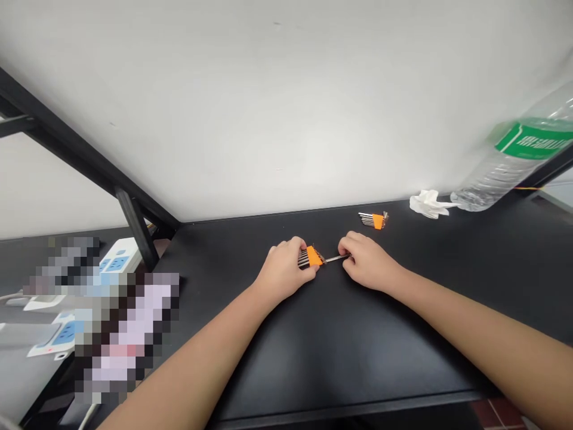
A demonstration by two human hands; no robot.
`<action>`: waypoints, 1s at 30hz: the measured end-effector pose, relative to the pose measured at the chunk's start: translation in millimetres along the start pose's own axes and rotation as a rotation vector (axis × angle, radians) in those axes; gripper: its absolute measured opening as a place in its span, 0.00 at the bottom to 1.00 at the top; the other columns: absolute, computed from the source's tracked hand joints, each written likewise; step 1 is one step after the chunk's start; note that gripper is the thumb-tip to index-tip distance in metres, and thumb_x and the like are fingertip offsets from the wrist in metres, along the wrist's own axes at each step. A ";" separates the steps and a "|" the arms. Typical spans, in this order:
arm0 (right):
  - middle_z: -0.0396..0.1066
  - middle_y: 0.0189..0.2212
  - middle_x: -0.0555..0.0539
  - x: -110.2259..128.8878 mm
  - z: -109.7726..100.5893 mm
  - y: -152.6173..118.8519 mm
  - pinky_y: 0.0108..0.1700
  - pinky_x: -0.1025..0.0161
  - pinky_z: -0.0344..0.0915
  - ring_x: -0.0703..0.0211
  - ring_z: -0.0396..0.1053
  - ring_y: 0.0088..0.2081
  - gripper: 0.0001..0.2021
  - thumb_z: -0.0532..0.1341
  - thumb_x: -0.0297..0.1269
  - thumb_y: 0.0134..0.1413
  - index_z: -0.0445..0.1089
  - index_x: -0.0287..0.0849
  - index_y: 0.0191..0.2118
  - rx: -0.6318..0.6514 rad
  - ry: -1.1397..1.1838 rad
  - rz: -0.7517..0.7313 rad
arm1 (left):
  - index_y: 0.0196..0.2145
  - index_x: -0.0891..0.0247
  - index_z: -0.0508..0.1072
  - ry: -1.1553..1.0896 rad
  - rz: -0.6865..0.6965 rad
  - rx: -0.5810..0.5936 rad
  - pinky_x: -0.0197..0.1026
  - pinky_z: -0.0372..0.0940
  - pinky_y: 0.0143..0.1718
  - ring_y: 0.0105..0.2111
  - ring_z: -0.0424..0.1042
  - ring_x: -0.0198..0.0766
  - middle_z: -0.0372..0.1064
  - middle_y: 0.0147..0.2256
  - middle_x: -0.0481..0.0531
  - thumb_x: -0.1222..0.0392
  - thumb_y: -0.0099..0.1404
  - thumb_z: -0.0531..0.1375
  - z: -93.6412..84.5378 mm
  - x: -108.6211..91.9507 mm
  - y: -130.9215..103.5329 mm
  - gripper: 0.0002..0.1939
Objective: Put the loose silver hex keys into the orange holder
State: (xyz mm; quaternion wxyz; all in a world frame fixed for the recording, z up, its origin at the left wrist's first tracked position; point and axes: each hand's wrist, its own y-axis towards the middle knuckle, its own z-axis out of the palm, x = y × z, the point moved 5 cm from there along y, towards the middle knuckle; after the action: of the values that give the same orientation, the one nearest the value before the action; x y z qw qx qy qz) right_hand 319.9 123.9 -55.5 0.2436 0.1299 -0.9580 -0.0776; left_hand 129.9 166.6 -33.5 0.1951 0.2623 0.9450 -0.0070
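Note:
Near the middle of the black table, my left hand [286, 269] is closed around an orange holder [314, 255] with several metal hex keys in it. To its right, my right hand [364, 260] pinches the far end of a thin metal hex key [335, 259]. The other end of that key meets the right side of the orange holder. Farther back lies a second orange holder [378, 221] with several hex keys, touched by neither hand.
A crumpled white tissue [430, 204] and a clear bottle with a green label [530, 140] are at the back right of the black table [349, 352]. White power strips [119, 260] and a pixelated object [134, 328] are at the left, by a black frame [136, 230].

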 end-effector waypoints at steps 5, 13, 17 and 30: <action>0.66 0.40 0.48 12.8 2.2 -4.0 0.40 0.61 0.62 0.58 0.64 0.38 0.11 0.55 0.21 0.54 0.68 0.43 0.38 0.089 0.070 -0.127 | 0.52 0.58 0.73 0.009 0.031 0.003 0.49 0.64 0.51 0.48 0.73 0.49 0.76 0.47 0.52 0.49 0.64 0.64 3.7 2.5 0.0 0.21; 0.67 0.40 0.47 18.7 0.2 -8.0 0.42 0.59 0.64 0.58 0.66 0.38 0.05 0.58 0.27 0.61 0.70 0.43 0.37 0.074 0.052 -0.131 | 0.52 0.60 0.75 0.150 0.074 -0.045 0.49 0.65 0.45 0.42 0.74 0.48 0.76 0.42 0.53 0.48 0.66 0.62 1.2 2.3 -2.3 0.20; 0.67 0.37 0.47 31.6 2.5 -11.9 0.43 0.56 0.64 0.56 0.65 0.37 0.06 0.62 0.38 0.63 0.68 0.42 0.36 0.094 -0.036 -0.152 | 0.48 0.61 0.76 0.202 0.122 -0.074 0.47 0.67 0.42 0.40 0.73 0.47 0.74 0.40 0.54 0.52 0.65 0.62 0.0 0.3 -3.4 0.16; 0.72 0.35 0.50 14.0 2.3 -0.9 0.34 0.62 0.67 0.61 0.70 0.32 0.09 0.60 0.35 0.62 0.65 0.45 0.47 0.025 0.493 0.063 | 0.55 0.58 0.71 -0.596 -0.029 -0.136 0.42 0.74 0.41 0.35 0.77 0.38 0.77 0.43 0.51 0.59 0.68 0.61 0.1 8.2 0.0 0.18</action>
State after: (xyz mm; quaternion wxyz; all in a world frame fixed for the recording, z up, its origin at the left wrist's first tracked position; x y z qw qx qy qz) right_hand 307.1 119.3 -51.4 0.4707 0.1177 -0.8741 -0.0239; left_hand 123.4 170.6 -36.7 0.4805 0.2215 0.8482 -0.0232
